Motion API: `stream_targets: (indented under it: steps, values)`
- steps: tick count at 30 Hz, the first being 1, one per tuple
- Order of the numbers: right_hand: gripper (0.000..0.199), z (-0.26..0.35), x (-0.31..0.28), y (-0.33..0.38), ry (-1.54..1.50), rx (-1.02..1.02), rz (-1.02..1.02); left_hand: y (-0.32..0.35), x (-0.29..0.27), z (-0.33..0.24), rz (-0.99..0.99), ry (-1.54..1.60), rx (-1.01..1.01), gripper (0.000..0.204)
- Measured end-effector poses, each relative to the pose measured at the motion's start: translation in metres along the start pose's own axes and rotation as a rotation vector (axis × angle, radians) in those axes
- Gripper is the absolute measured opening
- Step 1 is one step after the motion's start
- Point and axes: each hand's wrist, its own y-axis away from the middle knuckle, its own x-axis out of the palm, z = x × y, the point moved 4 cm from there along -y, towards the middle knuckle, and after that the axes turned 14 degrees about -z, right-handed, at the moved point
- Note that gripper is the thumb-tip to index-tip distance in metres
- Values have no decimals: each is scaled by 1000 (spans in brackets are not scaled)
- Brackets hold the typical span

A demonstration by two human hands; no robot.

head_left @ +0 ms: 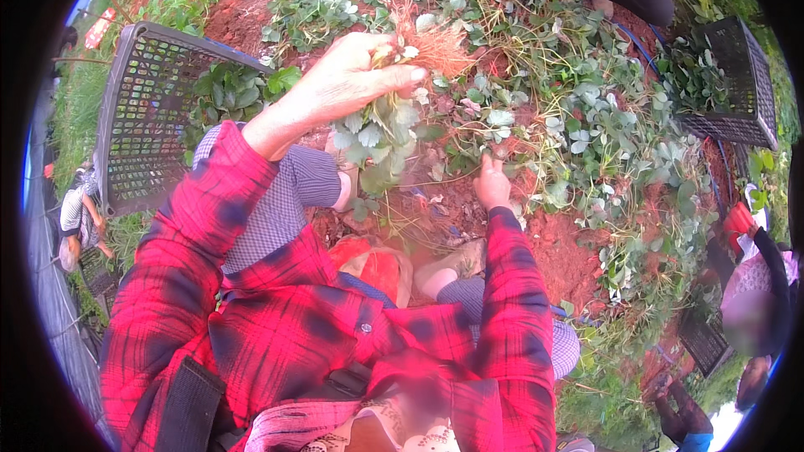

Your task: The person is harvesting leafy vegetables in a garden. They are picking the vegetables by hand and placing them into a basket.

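- Plants (377,130) with reddish roots (442,48) upward are in our left hand (356,75); we see it closed around them.
- Our right hand (492,184) is low, beside the leafy heap (578,130); whether it grips something, we cannot tell.
- Black crate (151,117) stands at left.

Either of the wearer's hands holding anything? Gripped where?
Left hand: a bunch of leafy plants, gripped between its roots and leaves. Right hand: at the ground plants; whether it grips any can't be told.

Leafy plant bunch (383,127), reddish roots (440,50) bare
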Motion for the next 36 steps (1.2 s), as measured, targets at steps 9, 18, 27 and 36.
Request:
stream_targets:
  steps: [9,18,27,36]
  values:
    - [22,69,16,70,-439,-149,332,0,16,-4,94,38,-40,21]
    - [27,-165,-2,-3,-48,547,-69,1,17,-6,134,-38,-15,26]
    - [26,-270,-114,86,118,389,8,-6,26,1,141,-57,63,23]
    - [35,-361,-199,231,500,791,209,-7,33,-2,176,-38,50,21]
